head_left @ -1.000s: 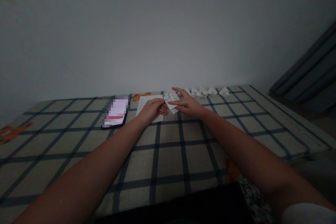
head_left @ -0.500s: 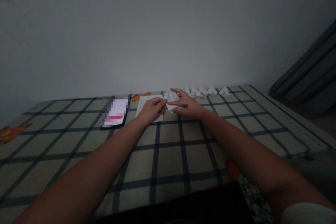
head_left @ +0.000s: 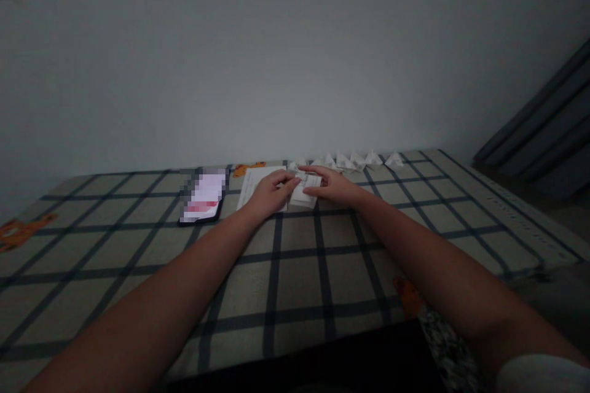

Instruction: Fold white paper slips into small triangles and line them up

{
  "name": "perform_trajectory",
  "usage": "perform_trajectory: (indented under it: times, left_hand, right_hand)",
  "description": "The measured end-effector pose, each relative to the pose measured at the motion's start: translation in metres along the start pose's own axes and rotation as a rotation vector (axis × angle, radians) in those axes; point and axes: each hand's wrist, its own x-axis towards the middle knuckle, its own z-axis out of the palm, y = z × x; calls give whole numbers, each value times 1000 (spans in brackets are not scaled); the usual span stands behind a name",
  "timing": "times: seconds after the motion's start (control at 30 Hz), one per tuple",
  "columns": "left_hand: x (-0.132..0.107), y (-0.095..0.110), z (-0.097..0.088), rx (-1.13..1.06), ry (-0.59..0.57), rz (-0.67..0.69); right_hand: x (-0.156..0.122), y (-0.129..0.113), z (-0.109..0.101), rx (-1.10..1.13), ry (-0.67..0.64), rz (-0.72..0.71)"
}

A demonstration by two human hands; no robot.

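Between my two hands is a folded piece of white paper (head_left: 303, 198) with print on it, close above or on the checked cloth. My left hand (head_left: 274, 190) pinches its left edge with thumb and fingers. From the other side, my right hand (head_left: 332, 186) grips it, thumb on the near face and forefinger along the far edge. Flat white printed sheets (head_left: 249, 184) lie under and to the left of my left hand. Several small folded paper pieces (head_left: 357, 161) with pointed tops stand in a row beyond my right hand.
A phone (head_left: 205, 195) with a lit, partly blurred screen lies left of the sheets. The checked tablecloth (head_left: 295, 270) covers the table up to a grey wall (head_left: 286, 61). A dark curtain (head_left: 544, 110) hangs at the right.
The paper between my hands has turned and now shows a flatter, squarer face toward me. My right thumb and fingers have shifted their hold; more of the row behind shows.
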Motion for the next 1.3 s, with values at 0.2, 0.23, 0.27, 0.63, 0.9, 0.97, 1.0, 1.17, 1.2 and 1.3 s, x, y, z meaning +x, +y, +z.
perform_trajectory:
  times: [0.2,0.23,0.27,0.63,0.9,0.97,1.0,1.17,1.2,1.3]
  left_hand:
    - [-2,2,3,-187,36,-81]
    - [-2,3,3,-245,37,-83]
    - [-2,3,4,-293,31,-87]
    - [-3,2,1,-140,-11,-142]
    - [-2,2,-3,8,18,-78]
    - [-1,0,-3,6,32,-61]
    - [-1,0,-3,1,39,-53]
    - [-1,-1,-4,5,34,0]
    - [-1,0,-4,9,30,10]
    - [-1,1,-4,20,26,30]
  right_hand:
    - [-2,-11,-3,-70,-10,57]
    - [-2,-12,-4,-61,11,65]
    - [-1,-12,-4,-33,35,67]
    - [3,-1,-1,286,86,84]
    - [1,-3,-8,205,100,89]
    - [1,-3,-8,192,95,105]
    - [1,-3,-8,191,99,106]
    - [1,-2,-8,185,137,118]
    - [1,-2,-8,177,143,124]
    - [1,-2,-9,153,157,132]
